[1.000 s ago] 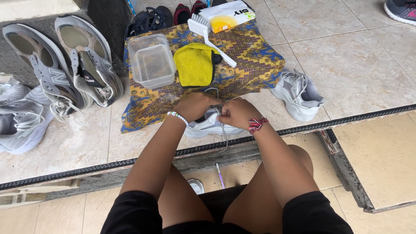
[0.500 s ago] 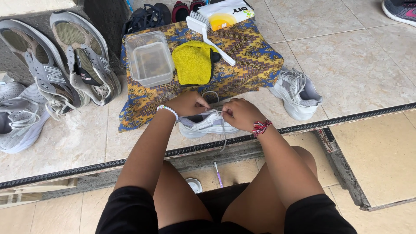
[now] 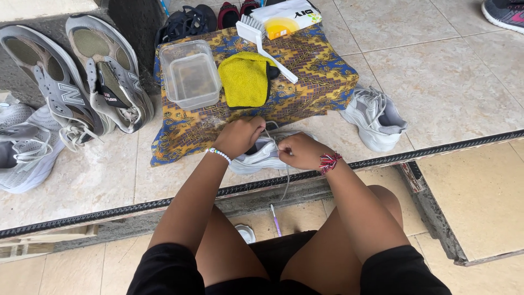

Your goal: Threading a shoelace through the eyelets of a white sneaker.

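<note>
A white sneaker (image 3: 261, 158) lies on the tiled floor just in front of me, at the near edge of a patterned cloth (image 3: 311, 82). My left hand (image 3: 240, 135) rests on the shoe's opening and grips it. My right hand (image 3: 299, 151) pinches a white shoelace (image 3: 287, 180) that hangs down past the floor's edge toward my knees. A bead bracelet is on my left wrist and a red thread band on my right.
On the cloth sit a clear plastic tub (image 3: 190, 74), a yellow cloth (image 3: 245, 79), a white brush (image 3: 265, 39) and a white packet (image 3: 286, 16). Its matching white sneaker (image 3: 376, 117) lies to the right. Grey sneakers (image 3: 82, 76) lean at the left. A metal door track (image 3: 436, 150) crosses the floor.
My hands shifted slightly on the sneaker; the lace now hangs lower from my right hand. The view moved a little closer.
</note>
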